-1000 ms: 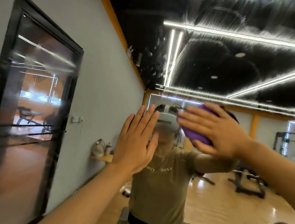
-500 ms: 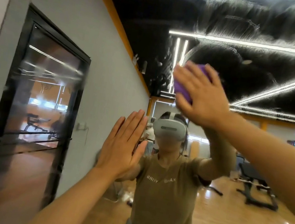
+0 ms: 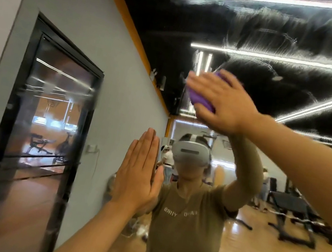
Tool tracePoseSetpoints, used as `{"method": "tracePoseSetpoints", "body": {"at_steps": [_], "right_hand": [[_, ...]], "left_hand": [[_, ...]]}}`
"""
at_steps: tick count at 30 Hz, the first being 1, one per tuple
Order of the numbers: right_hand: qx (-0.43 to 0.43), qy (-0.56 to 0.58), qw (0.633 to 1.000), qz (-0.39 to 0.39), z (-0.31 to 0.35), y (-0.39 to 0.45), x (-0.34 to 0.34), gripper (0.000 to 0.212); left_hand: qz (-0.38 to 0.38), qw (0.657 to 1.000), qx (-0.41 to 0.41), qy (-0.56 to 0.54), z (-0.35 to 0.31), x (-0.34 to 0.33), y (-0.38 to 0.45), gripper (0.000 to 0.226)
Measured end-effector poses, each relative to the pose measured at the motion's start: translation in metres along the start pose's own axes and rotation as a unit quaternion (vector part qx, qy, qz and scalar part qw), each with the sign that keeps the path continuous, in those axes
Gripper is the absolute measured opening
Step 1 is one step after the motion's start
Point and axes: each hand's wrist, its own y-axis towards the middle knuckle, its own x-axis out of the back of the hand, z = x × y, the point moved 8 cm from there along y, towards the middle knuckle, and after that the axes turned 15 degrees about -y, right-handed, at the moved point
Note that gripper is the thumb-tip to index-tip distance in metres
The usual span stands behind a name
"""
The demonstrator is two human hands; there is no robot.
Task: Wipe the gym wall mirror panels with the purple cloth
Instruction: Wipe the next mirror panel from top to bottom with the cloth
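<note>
The wall mirror (image 3: 298, 100) fills the view, and its upper part carries white smeary streaks. My right hand (image 3: 225, 100) is raised high and presses the bunched purple cloth (image 3: 200, 99) flat against the glass with straight fingers. Most of the cloth is hidden under the palm. My left hand (image 3: 140, 177) is lower and to the left. It lies flat on the mirror with its fingers straight and together, and it holds nothing.
A grey wall with a black-framed glass door (image 3: 45, 138) runs along the left. The mirror reflects a person in a headset and olive shirt, weight benches (image 3: 291, 216) on a wooden floor, and ceiling light strips.
My right hand has swept the cloth up from face height to the streaked upper glass. My left hand stays flat on the mirror, its fingers now closer together.
</note>
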Motion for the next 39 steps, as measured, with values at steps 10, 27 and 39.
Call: {"method": "tracePoseSetpoints", "body": {"at_steps": [10, 27, 39], "right_hand": [[-0.032, 0.007, 0.999, -0.029, 0.052, -0.029, 0.003, 0.062], [0.164, 0.012, 0.986, -0.013, 0.091, -0.117, -0.013, 0.059], [-0.033, -0.022, 0.999, -0.021, 0.074, -0.204, -0.013, 0.063]], "left_hand": [[0.013, 1.0, 0.005, -0.025, -0.002, 0.0, 0.001, 0.061], [0.107, 0.993, 0.054, 0.002, 0.006, 0.004, -0.002, 0.063], [0.052, 0.986, 0.152, 0.033, -0.01, -0.014, -0.004, 0.078]]}}
